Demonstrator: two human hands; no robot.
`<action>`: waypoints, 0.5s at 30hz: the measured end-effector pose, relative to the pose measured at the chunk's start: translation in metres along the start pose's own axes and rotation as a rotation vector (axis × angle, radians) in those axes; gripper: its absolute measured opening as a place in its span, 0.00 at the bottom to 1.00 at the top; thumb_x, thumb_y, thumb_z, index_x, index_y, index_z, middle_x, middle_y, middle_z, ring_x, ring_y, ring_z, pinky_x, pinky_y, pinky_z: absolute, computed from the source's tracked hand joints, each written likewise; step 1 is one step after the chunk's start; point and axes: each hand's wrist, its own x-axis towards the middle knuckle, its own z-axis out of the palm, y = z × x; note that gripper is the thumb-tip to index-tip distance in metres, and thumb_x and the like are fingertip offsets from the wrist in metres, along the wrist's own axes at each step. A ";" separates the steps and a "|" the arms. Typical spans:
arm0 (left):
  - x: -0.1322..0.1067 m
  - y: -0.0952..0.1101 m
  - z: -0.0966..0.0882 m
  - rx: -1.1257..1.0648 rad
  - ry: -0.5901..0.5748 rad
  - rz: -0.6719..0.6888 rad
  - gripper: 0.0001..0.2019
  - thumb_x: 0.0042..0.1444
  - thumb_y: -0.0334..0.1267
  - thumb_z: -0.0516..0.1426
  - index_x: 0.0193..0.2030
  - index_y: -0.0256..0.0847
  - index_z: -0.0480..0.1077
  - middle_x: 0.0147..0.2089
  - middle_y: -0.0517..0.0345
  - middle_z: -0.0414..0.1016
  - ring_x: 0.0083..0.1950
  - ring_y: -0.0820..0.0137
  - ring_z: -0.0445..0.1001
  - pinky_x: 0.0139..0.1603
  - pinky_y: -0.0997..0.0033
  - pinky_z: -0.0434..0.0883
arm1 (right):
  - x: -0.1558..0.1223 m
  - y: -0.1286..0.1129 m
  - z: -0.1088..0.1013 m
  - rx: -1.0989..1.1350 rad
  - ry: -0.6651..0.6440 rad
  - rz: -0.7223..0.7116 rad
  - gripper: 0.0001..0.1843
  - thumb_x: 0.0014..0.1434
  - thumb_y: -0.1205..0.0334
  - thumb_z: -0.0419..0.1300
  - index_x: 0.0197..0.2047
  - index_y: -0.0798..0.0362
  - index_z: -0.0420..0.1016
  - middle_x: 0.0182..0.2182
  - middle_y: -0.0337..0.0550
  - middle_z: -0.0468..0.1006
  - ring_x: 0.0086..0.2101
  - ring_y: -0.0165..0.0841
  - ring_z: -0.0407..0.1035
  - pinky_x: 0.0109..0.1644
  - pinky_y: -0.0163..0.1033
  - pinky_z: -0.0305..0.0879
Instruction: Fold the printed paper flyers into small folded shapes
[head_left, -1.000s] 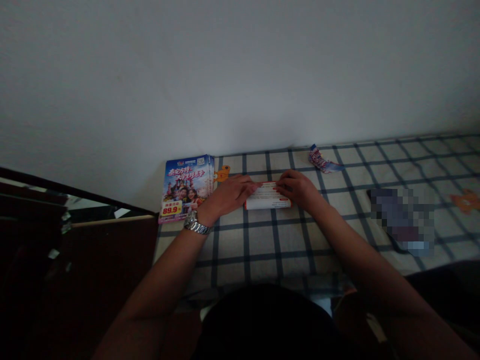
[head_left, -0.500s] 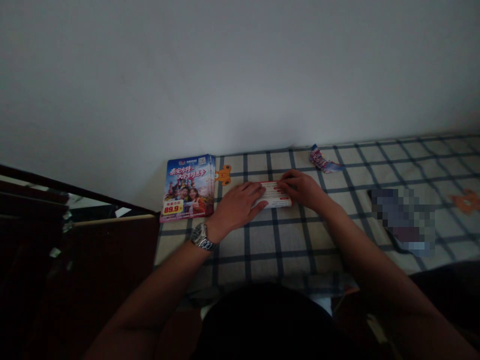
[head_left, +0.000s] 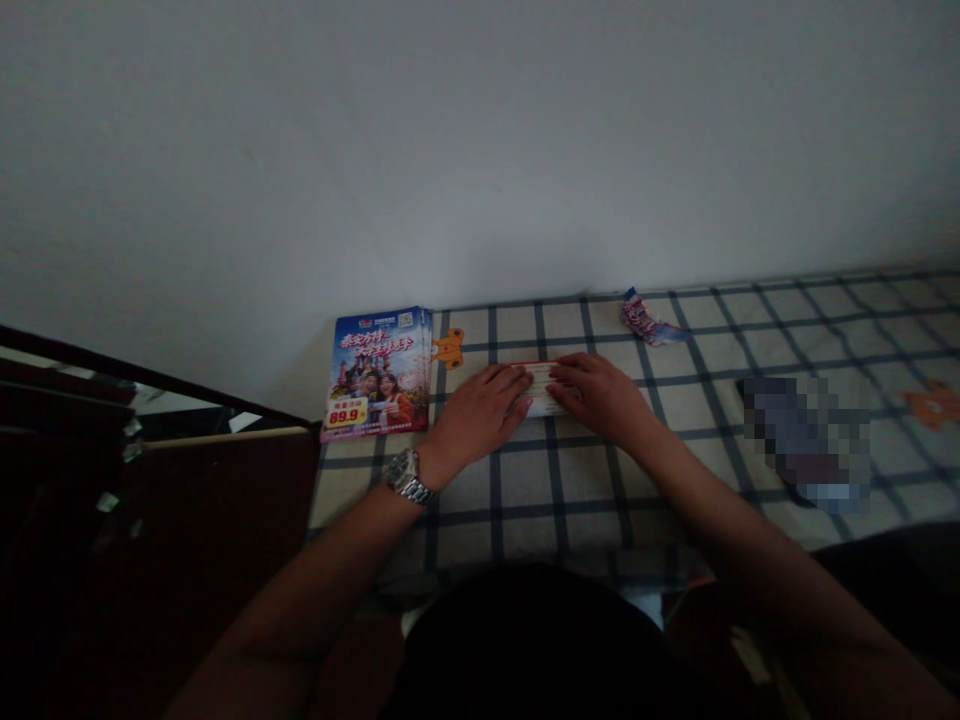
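Note:
A folded white leaflet point(head_left: 541, 390) with a red edge lies on the checked sheet point(head_left: 600, 480), mostly covered by both hands. My left hand point(head_left: 480, 415), with a metal watch at the wrist, lies flat on the leaflet's left part, fingers stretched out. On the leaflet's right part my right hand point(head_left: 600, 395) presses down, its fingers pointing left and slightly curled. The two hands almost touch over the paper.
A stack of colourful flyers point(head_left: 377, 372) lies left of my hands by the wall. A folded scrap of flyer point(head_left: 645, 322) lies at the back. A blurred dark object point(head_left: 810, 440) sits to the right. Dark wooden furniture point(head_left: 187, 540) borders the bed at left.
Both hands have slid toward each other over the leaflet. My right hand moved left and now covers most of its right part, so less paper shows.

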 end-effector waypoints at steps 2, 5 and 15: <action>0.000 0.000 0.000 -0.009 -0.001 0.000 0.22 0.78 0.43 0.43 0.69 0.38 0.67 0.69 0.49 0.71 0.71 0.61 0.67 0.74 0.53 0.65 | -0.002 -0.007 -0.002 -0.020 -0.003 0.024 0.17 0.72 0.55 0.59 0.57 0.53 0.81 0.55 0.55 0.80 0.53 0.47 0.75 0.61 0.52 0.72; 0.001 0.000 0.001 -0.009 -0.007 0.004 0.22 0.78 0.42 0.43 0.69 0.37 0.68 0.68 0.49 0.72 0.71 0.62 0.67 0.75 0.54 0.64 | -0.004 -0.015 -0.003 -0.064 -0.029 0.058 0.20 0.73 0.53 0.58 0.60 0.54 0.79 0.58 0.55 0.79 0.55 0.48 0.75 0.61 0.52 0.72; 0.002 0.005 0.001 -0.006 0.022 -0.028 0.22 0.78 0.42 0.45 0.68 0.38 0.70 0.67 0.50 0.73 0.70 0.60 0.67 0.75 0.55 0.64 | -0.006 -0.023 -0.003 -0.089 -0.077 0.094 0.23 0.75 0.50 0.54 0.62 0.54 0.77 0.60 0.54 0.78 0.57 0.48 0.73 0.64 0.52 0.70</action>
